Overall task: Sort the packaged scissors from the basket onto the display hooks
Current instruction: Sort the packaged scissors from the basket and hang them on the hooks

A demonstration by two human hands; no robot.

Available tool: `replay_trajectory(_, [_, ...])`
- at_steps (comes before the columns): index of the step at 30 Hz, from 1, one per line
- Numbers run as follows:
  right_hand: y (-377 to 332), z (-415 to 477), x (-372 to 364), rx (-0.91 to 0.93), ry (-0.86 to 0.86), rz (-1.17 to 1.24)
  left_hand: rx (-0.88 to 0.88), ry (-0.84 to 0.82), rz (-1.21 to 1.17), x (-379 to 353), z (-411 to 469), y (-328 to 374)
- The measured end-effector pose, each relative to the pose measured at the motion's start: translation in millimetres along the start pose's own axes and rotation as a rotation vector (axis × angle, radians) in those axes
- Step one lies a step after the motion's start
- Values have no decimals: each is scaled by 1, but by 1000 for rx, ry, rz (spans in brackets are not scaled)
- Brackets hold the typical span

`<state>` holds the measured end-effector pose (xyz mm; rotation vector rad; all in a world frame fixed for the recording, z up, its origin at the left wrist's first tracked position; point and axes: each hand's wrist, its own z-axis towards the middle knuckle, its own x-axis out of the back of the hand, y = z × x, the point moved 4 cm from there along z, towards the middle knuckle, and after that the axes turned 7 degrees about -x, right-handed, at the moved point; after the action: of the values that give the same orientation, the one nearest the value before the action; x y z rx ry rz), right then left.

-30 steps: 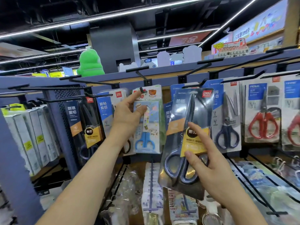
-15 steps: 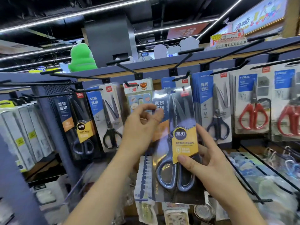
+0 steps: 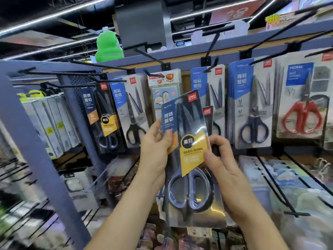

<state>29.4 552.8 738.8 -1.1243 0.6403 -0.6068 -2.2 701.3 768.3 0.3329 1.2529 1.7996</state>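
Both hands (image 3: 155,150) (image 3: 221,159) clasping the scissors pack (image 3: 187,150), tilting toward one o'clock; risking missing the hook (image 3: 108,80) at ten o'clock.

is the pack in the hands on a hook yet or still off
Off: the scissors pack is held tilted in both hands, left hand and right hand, below the hooks.

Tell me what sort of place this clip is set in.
Most likely a stationery aisle in a shop: rows of packaged scissors hang on display hooks, branded retail cards face outward, and both hands hold another pack up to them.
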Motion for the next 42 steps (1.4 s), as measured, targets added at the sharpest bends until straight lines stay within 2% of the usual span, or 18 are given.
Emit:
replay_trajectory(6, [16,7,9,-54,165,-18,81,53,-98,11,-10,-5])
replay_trajectory(9, [19,4,10,-23,137,7,34,79,-119,22,-16,3])
replay_trajectory(14, [3,5,-1,82,71,-193,-130,219,-8,65,-20,30])
replay_trajectory(16, [-1,3,-19,90,7,-196,-174,298,25,83,-19,41])
replay_trajectory(19, [-3,6,-56,119,-107,-341,-225,395,41,107,-15,52])
replay_trajectory(25, [6,28,-119,175,-171,-443,-238,440,-39,159,6,86])
replay_trajectory(29, [16,38,-156,175,-188,-417,-257,407,35,192,43,123])
replay_trajectory(33, [19,51,-187,188,-117,-355,-276,391,130,207,73,147])
replay_trajectory(38, [18,59,-207,95,-134,-189,-424,416,400,210,91,160])
replay_trajectory(42, [21,61,-211,54,-109,-138,-435,452,513,204,99,154])
